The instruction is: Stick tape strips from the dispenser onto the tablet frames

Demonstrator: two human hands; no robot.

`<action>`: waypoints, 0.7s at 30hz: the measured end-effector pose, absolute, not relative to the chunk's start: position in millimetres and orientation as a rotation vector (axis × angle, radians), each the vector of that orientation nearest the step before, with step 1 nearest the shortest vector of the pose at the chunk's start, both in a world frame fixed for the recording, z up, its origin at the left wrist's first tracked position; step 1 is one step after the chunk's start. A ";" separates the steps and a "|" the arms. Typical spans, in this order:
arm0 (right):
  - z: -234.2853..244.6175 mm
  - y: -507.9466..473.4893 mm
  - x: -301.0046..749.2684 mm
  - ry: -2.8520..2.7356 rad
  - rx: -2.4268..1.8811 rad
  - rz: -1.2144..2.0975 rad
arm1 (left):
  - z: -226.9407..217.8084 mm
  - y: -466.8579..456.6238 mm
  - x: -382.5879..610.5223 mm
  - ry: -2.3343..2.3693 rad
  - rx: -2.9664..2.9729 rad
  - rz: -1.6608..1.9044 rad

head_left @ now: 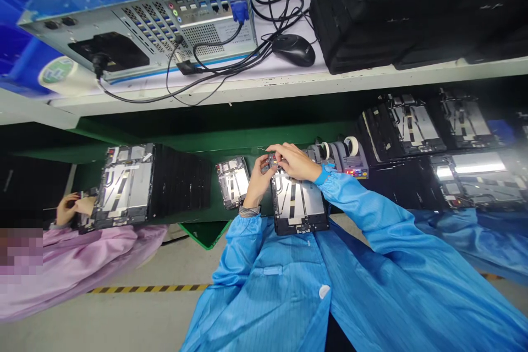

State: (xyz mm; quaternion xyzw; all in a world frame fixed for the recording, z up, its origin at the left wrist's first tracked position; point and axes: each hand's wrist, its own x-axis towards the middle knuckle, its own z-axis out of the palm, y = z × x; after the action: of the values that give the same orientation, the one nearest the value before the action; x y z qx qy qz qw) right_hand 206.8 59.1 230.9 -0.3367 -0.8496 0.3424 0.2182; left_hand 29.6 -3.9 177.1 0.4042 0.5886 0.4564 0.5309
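Note:
An opened tablet (297,198) with silver internals and a black frame lies in front of me at the near edge of the bench. My left hand (258,180) pinches its upper left corner, fingers bent around the small parts there. Over the same corner, my right hand (297,161) has its fingers pressed together. A thin light line sticks out left of its fingertips; whatever those fingers hold is too small to make out. To the left of my hands rests a second opened tablet (233,182).
A tape dispenser (352,162) stands behind my right forearm. Stacked tablets (127,187) fill the left; more units (416,126) are at right. A shelf (272,85) above carries a computer (165,27), mouse (293,50) and black trays (412,11). A co-worker's hand (67,209) is far left.

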 end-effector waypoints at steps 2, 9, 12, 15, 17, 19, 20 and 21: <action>229.8 58.8 207.2 -2.337 -0.947 0.974 | 175.1 -4.4 29.1 1.405 0.981 1.093; 256.8 18.2 216.1 -1.599 -1.033 1.401 | 173.4 -5.9 25.0 1.474 1.081 1.084; 267.3 -17.9 218.4 -0.970 -0.867 1.944 | 176.1 -6.5 26.0 1.464 1.169 1.127; 264.7 -42.2 214.5 -0.474 -0.749 2.168 | 175.6 -6.8 27.9 1.413 1.217 1.189; 259.0 -47.4 209.4 -0.299 -0.723 2.178 | 174.0 -6.6 28.8 1.401 1.233 1.205; 253.4 -46.7 204.1 -0.235 -0.704 2.186 | 172.9 -6.3 29.1 1.394 1.252 1.209; 251.1 -45.4 201.9 -0.227 -0.697 2.197 | 172.9 -6.3 29.1 1.388 1.262 1.212; 249.2 -44.2 200.0 -0.220 -0.692 2.206 | 173.2 -6.3 29.1 1.380 1.274 1.215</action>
State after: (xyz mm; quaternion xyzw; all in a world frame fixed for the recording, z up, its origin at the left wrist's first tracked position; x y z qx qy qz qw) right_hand 200.0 -44.2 249.2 -0.2734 -0.0869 0.8713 0.3981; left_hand 29.1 -6.3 173.2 0.5124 0.5549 0.4885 0.4369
